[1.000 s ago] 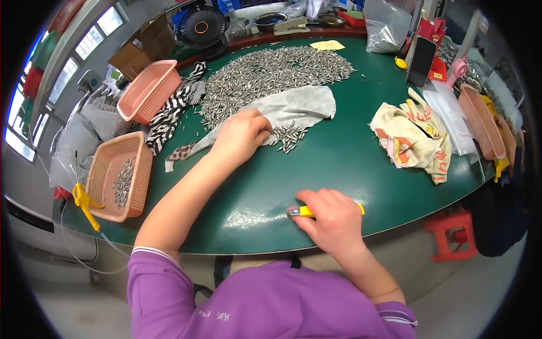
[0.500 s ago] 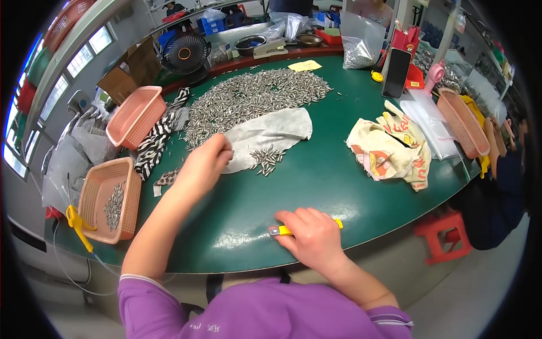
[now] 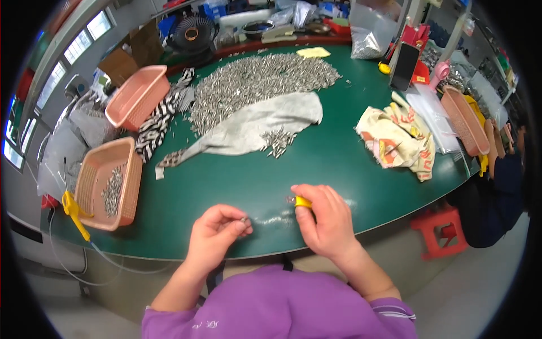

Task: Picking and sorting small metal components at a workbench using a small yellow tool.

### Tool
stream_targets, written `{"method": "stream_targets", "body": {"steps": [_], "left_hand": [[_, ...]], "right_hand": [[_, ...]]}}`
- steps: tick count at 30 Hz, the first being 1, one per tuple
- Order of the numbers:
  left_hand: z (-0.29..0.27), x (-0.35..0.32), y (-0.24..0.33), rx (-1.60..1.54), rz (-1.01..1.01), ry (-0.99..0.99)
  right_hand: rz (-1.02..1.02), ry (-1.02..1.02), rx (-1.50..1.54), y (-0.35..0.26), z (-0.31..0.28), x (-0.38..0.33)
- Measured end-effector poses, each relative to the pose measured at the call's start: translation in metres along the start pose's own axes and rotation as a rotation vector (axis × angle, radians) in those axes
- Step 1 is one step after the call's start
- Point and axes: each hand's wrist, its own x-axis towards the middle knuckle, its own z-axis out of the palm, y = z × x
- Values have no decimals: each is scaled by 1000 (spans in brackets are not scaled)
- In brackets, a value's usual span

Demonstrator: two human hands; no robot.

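The left hand sits near the front edge of the green table; its fingertips are pinched together on a small metal piece, held just above the surface. The right hand is clamped around a yellow-handled tool, whose metal tip points left toward the other hand; the two hands are near each other but apart. The piece appears light, rigid and smooth; it is judged prone to slip or roll, so a fingertip pinch across its short body suits it best. Both forearms enter from the lower edge; the wrists bend inward over the front edge, palms mostly downward.

A few loose pieces lie on the table between the hands. A large heap of metal pieces covers the far centre; a grey cloth lies just in front of it, carrying a small cluster of pieces. A pink basket holding some pieces stands at the left edge; a second pink basket stands at the far left; a patterned cloth lies toward the right edge.
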Motion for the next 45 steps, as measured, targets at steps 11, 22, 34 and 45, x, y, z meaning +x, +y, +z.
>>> {"method": "stream_targets", "body": {"steps": [11,22,34,45], "left_hand": [[7,-3,-15,-37,103,-28],[9,-4,-13,69,183,-34],[10,-3,-18,177,265,-21],[6,-1,-16,351,284,-25]], "right_hand": [[-133,-99,130,-21,10,0],[-140,-134,143,-25,15,0],[-115,-162,135,-24,16,-4],[-153,-122,-38,-22,17,-4]]}}
